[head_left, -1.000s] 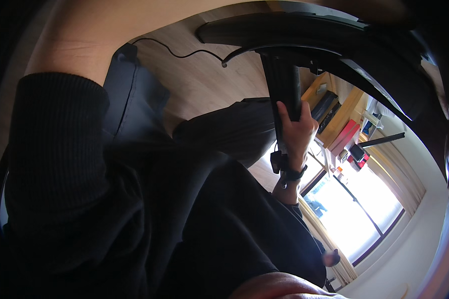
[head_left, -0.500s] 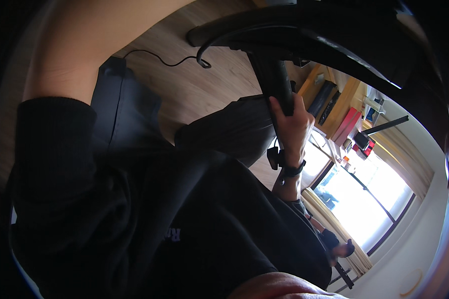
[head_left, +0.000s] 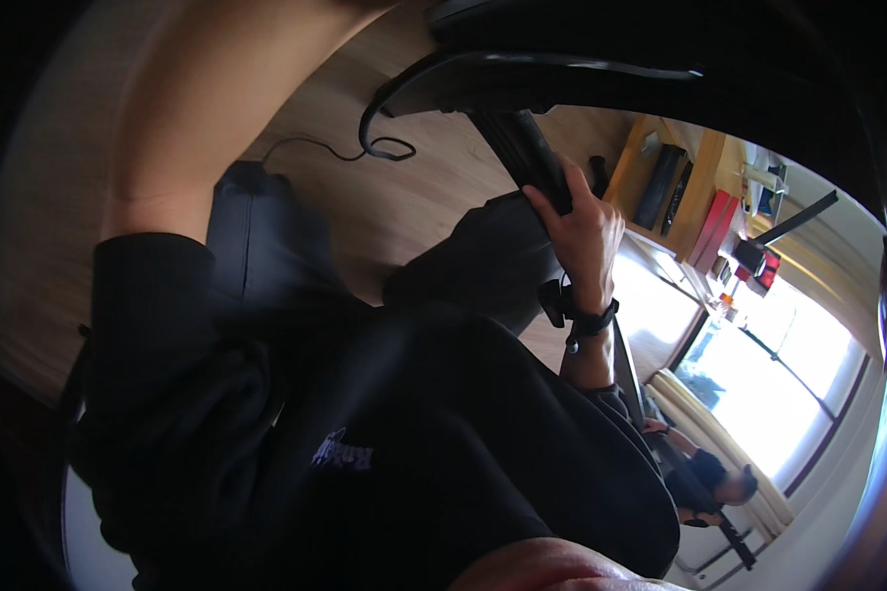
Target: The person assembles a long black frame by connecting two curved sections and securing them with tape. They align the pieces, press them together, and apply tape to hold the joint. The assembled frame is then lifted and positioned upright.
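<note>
My right hand [head_left: 586,231], with a black watch-like band [head_left: 586,320] on its wrist, is closed around a black pole [head_left: 522,153]. The pole slants up into a large dark curved body [head_left: 621,84] across the top of the head view; I cannot tell what kind of object it is. Along the lower side of that body runs a black cable [head_left: 370,118], its loop hanging at the left end. My left forearm [head_left: 207,118] rises bare from a dark sleeve on the left, and the hand is cut off by the top edge.
Wood-look floor [head_left: 424,187] lies beneath my dark trouser legs [head_left: 473,261], with a thin cable [head_left: 310,143] on it. To the right stands a wooden shelf [head_left: 631,167] beside a red box [head_left: 712,231]. Farther off are a bright window [head_left: 788,364] and another person [head_left: 705,478].
The view has shifted, and the dark body now reaches lower, its left end farther right. My right hand keeps its grip on the pole.
</note>
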Demonstrator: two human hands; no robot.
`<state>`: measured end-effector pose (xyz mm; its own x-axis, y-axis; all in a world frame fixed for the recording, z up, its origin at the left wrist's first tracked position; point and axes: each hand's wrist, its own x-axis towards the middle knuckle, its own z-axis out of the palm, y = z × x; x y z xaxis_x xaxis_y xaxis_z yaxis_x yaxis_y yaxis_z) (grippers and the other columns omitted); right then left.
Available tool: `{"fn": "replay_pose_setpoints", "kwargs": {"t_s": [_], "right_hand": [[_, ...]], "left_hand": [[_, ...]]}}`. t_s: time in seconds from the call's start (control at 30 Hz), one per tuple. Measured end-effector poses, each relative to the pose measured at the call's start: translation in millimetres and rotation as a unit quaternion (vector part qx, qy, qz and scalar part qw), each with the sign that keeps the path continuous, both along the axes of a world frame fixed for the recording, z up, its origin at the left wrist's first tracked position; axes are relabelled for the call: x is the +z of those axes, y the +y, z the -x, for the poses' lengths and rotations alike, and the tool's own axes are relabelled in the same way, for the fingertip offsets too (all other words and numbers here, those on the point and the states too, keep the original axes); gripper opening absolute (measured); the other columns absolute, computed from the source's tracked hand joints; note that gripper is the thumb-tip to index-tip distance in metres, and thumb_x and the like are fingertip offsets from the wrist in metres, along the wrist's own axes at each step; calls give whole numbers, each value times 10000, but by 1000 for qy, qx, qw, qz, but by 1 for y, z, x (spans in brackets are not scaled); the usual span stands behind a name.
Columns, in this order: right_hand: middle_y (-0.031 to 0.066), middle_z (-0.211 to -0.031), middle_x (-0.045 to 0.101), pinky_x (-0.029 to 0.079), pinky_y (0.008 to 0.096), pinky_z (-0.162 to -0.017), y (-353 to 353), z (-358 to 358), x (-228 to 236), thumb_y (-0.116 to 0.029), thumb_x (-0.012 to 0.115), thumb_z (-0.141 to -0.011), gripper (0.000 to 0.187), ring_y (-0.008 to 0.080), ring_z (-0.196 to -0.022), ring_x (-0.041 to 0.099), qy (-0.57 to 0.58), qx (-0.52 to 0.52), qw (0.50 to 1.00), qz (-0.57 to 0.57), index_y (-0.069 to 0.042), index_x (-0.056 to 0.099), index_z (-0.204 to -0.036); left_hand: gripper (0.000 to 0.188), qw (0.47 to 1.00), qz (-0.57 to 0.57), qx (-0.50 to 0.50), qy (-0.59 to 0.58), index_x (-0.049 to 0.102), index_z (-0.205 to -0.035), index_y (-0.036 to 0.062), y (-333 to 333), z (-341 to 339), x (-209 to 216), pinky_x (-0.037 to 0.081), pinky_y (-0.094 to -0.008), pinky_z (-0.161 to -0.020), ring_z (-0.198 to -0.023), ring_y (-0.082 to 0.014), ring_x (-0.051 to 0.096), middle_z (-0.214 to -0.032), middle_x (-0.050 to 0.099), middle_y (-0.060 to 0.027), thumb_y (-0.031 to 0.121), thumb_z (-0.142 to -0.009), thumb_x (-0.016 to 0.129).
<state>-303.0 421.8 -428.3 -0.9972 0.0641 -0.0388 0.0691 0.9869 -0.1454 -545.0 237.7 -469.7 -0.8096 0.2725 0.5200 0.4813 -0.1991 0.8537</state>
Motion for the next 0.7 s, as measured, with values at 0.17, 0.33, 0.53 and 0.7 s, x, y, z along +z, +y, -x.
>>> {"fn": "replay_pose_setpoints", "kwargs": {"t_s": [0.17,0.33,0.53,0.7], "right_hand": [[74,-780,771,585,398,-609,0,-3,-1,-431,823,-930,479,286,-684,766,51,-1,998,34,-226,690,-1342],[74,-828,793,611,388,-658,5,-5,-1,-373,830,-939,470,276,-726,784,49,9,998,29,-216,699,-1362],[79,-771,753,578,423,-621,16,-5,-5,-425,755,-976,349,320,-723,754,74,19,996,42,-213,703,-1248],[100,-793,767,580,423,-660,24,-5,-18,-385,766,-979,379,320,-742,755,41,10,999,31,-191,705,-1299]], "left_hand": [[1346,999,12,-32,35,622,-1364,44,-13,19,35,452,-413,-895,-958,-238,567,-1053,581,-91,1108,-555,465],[1370,993,16,-92,74,627,-1360,42,-28,44,77,450,-413,-894,-953,-238,567,-1044,582,-90,1124,-536,465],[1398,971,8,-211,112,632,-1354,40,-33,68,134,448,-412,-892,-948,-237,567,-1035,583,-89,1144,-512,466],[1422,936,-16,-334,106,637,-1350,38,-29,79,163,446,-412,-891,-943,-237,567,-1027,584,-88,1160,-493,467]]}}
